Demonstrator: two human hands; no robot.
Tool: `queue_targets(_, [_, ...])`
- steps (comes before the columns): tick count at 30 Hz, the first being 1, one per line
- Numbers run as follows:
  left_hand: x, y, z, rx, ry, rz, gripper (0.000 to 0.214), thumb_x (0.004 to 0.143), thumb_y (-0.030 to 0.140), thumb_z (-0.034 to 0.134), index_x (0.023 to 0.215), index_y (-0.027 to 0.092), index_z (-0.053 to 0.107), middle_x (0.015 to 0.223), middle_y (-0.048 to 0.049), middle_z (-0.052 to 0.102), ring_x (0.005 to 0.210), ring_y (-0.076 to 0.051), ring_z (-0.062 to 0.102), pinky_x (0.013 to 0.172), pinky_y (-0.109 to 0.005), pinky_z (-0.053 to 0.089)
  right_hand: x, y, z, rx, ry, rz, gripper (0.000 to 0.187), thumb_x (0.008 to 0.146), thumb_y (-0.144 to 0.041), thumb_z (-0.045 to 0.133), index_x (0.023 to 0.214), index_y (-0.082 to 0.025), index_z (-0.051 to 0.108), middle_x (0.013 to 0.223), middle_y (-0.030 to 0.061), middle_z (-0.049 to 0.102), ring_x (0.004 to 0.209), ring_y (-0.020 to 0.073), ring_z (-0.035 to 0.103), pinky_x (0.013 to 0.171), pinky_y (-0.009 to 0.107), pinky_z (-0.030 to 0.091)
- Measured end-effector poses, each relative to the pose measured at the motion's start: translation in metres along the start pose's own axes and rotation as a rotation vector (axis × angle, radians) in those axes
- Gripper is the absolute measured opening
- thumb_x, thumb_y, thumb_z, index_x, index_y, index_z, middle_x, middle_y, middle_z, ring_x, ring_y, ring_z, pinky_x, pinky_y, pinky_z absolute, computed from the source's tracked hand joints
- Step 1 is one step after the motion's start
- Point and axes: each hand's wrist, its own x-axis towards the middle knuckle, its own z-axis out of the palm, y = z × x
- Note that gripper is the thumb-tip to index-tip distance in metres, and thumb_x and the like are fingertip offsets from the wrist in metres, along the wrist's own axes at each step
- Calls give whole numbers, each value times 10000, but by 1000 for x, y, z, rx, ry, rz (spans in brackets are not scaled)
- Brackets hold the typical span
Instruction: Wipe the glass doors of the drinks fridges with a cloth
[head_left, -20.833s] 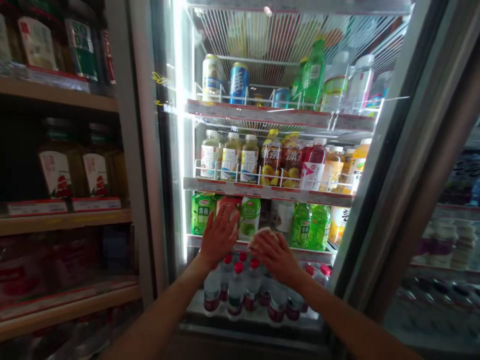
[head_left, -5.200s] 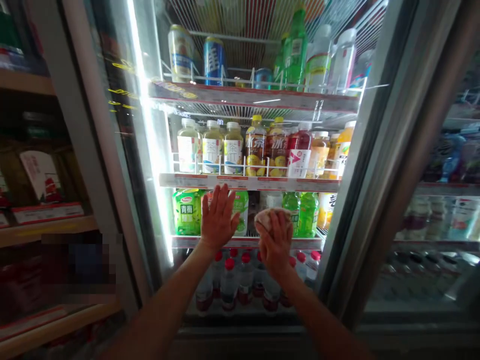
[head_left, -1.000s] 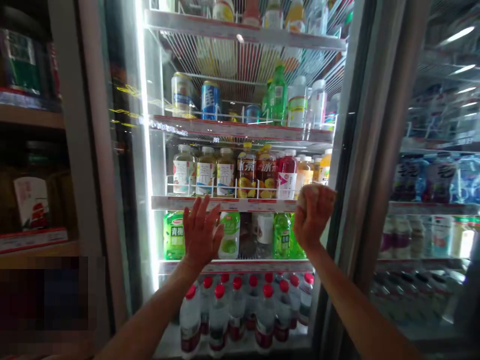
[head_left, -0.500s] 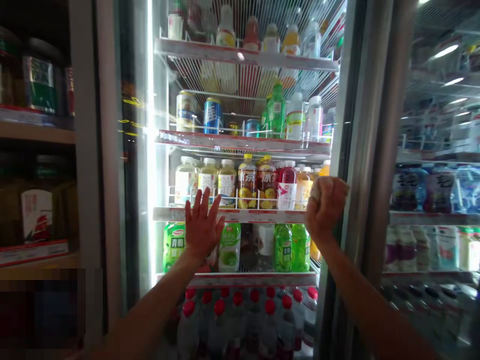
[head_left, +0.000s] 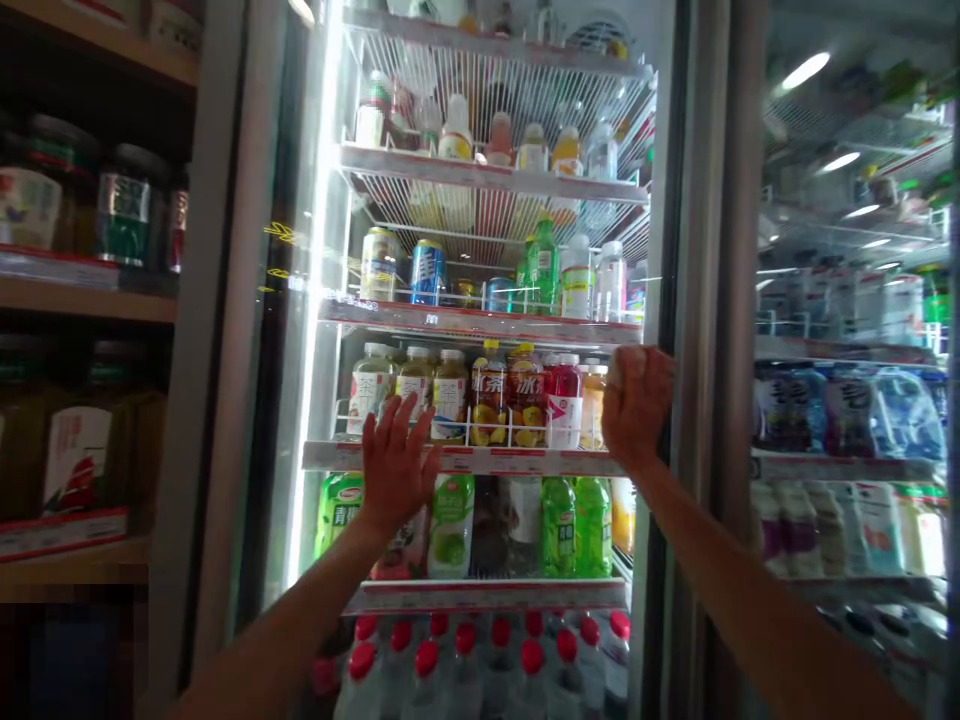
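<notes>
My left hand [head_left: 397, 470] is raised with its fingers spread, in front of the shelves of a lit drinks fridge [head_left: 480, 460]. It holds nothing. Behind its fingertips stand pale tea bottles [head_left: 450, 395]. My right hand [head_left: 637, 405] is raised near the fridge's right edge, fingers pressed together and folded; a pale patch shows at its top, but what it holds, if anything, I cannot make out. Close to it on the same shelf are a red drink bottle [head_left: 564, 400] and yellow-capped iced tea bottles [head_left: 489, 395]. Whether either hand touches the glass is unclear.
Green bottles [head_left: 559, 528] fill the shelf below, with red-capped bottles [head_left: 427, 670] at the bottom. Cans [head_left: 427, 272] stand higher up. Metal door frames [head_left: 724, 300] run along the right. A wooden shelf [head_left: 90, 297] with jars is at left; another drinks fridge [head_left: 847, 465] is at right.
The view has tilted and shifted, so more upper shelving shows. My right hand has turned slightly and moved a little left in the picture; my left hand stays spread.
</notes>
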Motion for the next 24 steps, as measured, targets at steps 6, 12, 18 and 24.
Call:
queue_targets(6, [46,-25,7,34,35,-88,519,889,361,415,1378,197,352,1477,-118,269,1385,-264,183,1120,-476,110,-22,-43,2,80,-245,-381,480,843,-246,420,1321,-288,415,1450,50,313,1374,245,201,1076,507,238])
queue_targets(12, [44,-31,6,77,18,-52,522,896,345,398,1389,188,332,1468,-124,285,1383,-251,190,1121,-468,122,25,2,9,-18,57,49,503,833,-270,408,1330,-190,401,1362,137,404,1284,304,332,1000,571,297])
queue_targets(18, [44,-31,6,85,34,-44,515,897,334,400,1390,205,330,1469,-109,290,1382,-245,196,1122,-462,133,27,-80,31,93,-161,-319,520,832,-229,398,1351,-249,382,1433,65,345,1362,258,213,1067,512,255])
queue_targets(24, [43,-33,3,104,6,-19,500,897,332,405,1371,177,363,1457,-127,310,1382,-249,195,1114,-456,158,34,-57,27,43,-137,-322,463,832,-249,412,1293,-255,451,1412,68,373,1339,259,260,1044,519,268])
